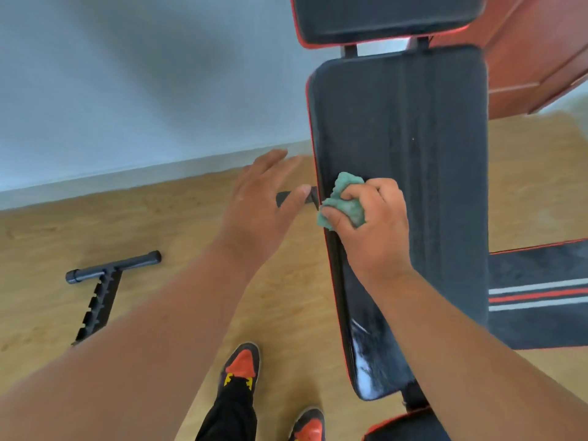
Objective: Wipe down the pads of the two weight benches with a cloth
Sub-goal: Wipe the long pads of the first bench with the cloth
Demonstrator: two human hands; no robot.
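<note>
Your right hand [370, 229] grips a bunched green cloth [345, 200] against the left edge of the long black pad [439, 148]. Your left hand [259, 206] hovers beside it, fingers spread, holding nothing. Another pad [385, 17] is cut off at the top. A striped pad [537, 297] at right may belong to the second bench.

**Bright daylight, soft blur, wide-angle warp**

Even, bright light. Glare patch on the near end of the bench pad [366, 361]. Faint grey shadows on the wall [127, 74]. Overall soft focus; left hand [257, 202] motion-blurred. Edges bend, forearms stretched.
</note>
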